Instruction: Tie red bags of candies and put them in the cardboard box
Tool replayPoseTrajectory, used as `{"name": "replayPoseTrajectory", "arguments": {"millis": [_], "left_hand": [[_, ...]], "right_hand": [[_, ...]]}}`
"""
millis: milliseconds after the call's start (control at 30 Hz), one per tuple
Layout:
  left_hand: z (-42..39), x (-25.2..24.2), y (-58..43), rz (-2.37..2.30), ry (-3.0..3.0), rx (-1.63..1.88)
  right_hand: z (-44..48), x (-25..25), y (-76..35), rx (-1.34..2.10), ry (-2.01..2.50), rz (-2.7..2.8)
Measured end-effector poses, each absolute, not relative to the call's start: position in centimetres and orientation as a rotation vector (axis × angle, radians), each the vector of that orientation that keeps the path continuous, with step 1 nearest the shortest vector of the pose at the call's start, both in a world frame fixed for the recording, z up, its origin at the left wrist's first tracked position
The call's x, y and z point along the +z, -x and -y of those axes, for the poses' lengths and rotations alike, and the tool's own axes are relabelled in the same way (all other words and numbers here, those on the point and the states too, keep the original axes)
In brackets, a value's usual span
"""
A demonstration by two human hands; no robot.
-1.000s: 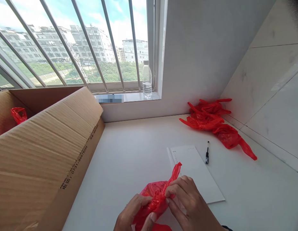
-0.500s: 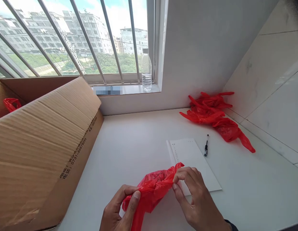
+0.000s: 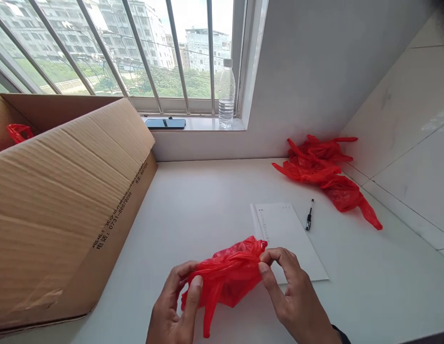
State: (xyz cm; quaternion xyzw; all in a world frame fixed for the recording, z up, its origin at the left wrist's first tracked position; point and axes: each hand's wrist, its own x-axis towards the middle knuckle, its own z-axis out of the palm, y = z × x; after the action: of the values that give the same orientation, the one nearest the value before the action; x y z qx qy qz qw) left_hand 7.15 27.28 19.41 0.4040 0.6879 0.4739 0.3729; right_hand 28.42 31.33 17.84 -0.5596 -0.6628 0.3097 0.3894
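A crumpled red plastic bag (image 3: 229,277) is held between my two hands above the white table, one handle strip hanging down toward me. My left hand (image 3: 177,301) grips its left end, the thumb in front and the fingers behind. With thumb and fingertips pinched, my right hand (image 3: 288,289) holds the bag's right edge. Just behind the bag lies a white notepad (image 3: 290,239) with some writing along its left side, partly covered by the bag and my right hand. A black pen (image 3: 308,220) rests to the right of the notepad.
An open cardboard box (image 3: 71,200) fills the left side, with some red plastic (image 3: 19,133) inside. More red plastic bags (image 3: 325,172) lie heaped at the back right by the wall. A water bottle (image 3: 227,98) and a phone (image 3: 165,124) sit on the windowsill.
The bag has been spread wider and flatter between my hands, and its hanging handle now shows separately. My left thumb has shifted slightly left. The view has tilted a little downward.
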Motion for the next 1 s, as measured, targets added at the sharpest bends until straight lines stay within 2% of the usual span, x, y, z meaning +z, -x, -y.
{"name": "replayPoseTrajectory", "arguments": {"millis": [200, 433, 633, 900, 1000], "left_hand": [[-27.1, 18.8, -8.4, -1.748, -1.483, 1.245], [-26.8, 19.6, -7.1, -1.926, -1.244, 1.253], [-26.6, 20.3, -8.7, -1.758, -1.366, 1.247], [-25.9, 21.5, -7.0, -1.776, -0.935, 1.337], [-25.3, 21.7, -7.3, -1.759, -0.992, 1.388]], "right_hand": [[-31.5, 17.8, -27.6, 0.727, 1.28, 1.833], [-30.7, 18.2, -28.9, 0.949, 1.424, 1.639], [-30.8, 18.9, -28.5, 1.096, 1.386, 1.601], [-30.5, 19.1, -30.3, 1.184, 1.331, 1.277], [-30.5, 19.4, -30.7, 1.163, 1.368, 1.257]]}}
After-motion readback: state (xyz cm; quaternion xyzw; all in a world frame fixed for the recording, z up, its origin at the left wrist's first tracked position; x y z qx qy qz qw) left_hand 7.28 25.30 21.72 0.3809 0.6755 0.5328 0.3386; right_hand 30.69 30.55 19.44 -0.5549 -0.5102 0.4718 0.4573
